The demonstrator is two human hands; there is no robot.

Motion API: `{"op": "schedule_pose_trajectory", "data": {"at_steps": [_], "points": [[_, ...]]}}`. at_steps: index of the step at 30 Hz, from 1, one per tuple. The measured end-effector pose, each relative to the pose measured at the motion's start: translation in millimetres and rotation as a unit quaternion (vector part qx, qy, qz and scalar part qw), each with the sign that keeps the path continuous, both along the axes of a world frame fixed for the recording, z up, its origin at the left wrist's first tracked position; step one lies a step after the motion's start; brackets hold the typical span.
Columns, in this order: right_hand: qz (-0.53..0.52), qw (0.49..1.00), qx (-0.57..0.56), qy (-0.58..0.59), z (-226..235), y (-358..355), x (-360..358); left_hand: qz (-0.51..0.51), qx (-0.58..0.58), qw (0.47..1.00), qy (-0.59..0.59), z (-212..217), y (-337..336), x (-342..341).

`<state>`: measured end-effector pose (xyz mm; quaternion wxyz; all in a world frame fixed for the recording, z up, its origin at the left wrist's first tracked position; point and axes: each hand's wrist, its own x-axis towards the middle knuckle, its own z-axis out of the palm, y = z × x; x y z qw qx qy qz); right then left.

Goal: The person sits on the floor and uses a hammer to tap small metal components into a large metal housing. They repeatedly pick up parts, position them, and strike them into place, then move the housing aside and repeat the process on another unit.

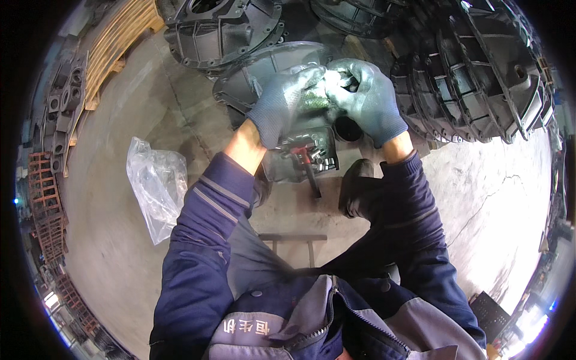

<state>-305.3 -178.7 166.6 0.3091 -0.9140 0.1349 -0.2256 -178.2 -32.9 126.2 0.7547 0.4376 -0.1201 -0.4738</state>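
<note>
My left hand (284, 99) and my right hand (371, 99), both in grey-blue work gloves, are raised in front of a dark metal casting. Their fingertips meet, closed, around something small and glare-washed that I cannot make out. A dark, shiny bit shows between the right fingers, its kind unclear. Just below the fingertips is a greenish patch (315, 99), too blurred to name. Beneath my hands a shallow tray (277, 173) holds several short metal cylinders (324, 164). A red-headed tool (303, 155) with a dark handle lies across its near edge. Beside it stands a dark round container (347, 129).
Large ribbed castings (474, 78) stand at the far right, with a flanged housing (225, 33) at the far left. A clear plastic bag (157, 186) lies on the concrete floor (114, 240) to my left. Wooden slats (117, 54) lie beyond it. My shoe (357, 186) is beside the tray.
</note>
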Motion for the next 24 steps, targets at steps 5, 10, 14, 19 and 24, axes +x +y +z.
{"op": "schedule_pose_trajectory", "data": {"at_steps": [5,10,14,19,24], "points": [[-0.005,1.0,0.017,-0.002,-0.5,-0.1,-4.4,-0.028,-0.014,0.999,-0.04,5.5,2.2,-3.7],[-0.009,0.999,0.033,0.005,0.4,0.9,-3.5,-0.005,0.0,0.996,-0.089,3.8,-0.1,-3.5],[0.004,0.999,-0.012,-0.039,-0.6,-0.5,0.7,0.006,-0.003,0.998,-0.06,3.8,0.0,-1.9],[0.012,0.996,-0.051,-0.069,-0.4,-0.9,2.2,0.01,-0.02,0.997,-0.08,9.3,1.1,-4.5],[0.012,0.999,-0.029,-0.033,3.7,2.4,-0.4,0.006,-0.025,0.995,-0.1,12.5,0.9,-4.3]]}}
